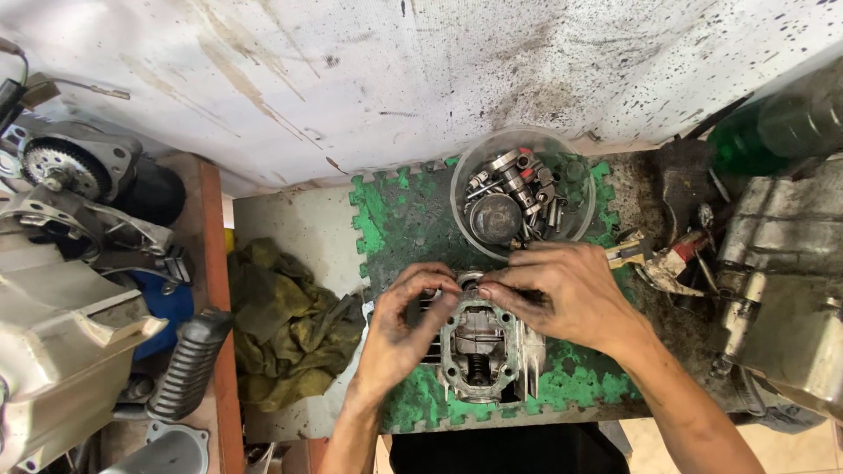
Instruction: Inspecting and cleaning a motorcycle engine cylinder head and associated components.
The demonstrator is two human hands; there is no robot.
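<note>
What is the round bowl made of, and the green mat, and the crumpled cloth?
The bowl looks like clear plastic: the metal parts inside show through its wall. The green mat seems foam, with puzzle-tooth edges and worn dark patches. The cloth looks like soft olive fabric, creased and stained.

Two bare hands and two bare forearms are in view. The left hand (pixel 399 329) has dark grease on the fingers and on the back, with black smears around the knuckles. The right hand (pixel 562 294) is dirty in the same way, with grease marks on the fingertips and along the thumb. Both forearms carry thin grey stains of oil up to the lower edge of the view. No sleeves cover the forearms, and no gloves, no rings, no watch and no bracelet are worn. The nails are short, with dark dirt at their edges
</note>
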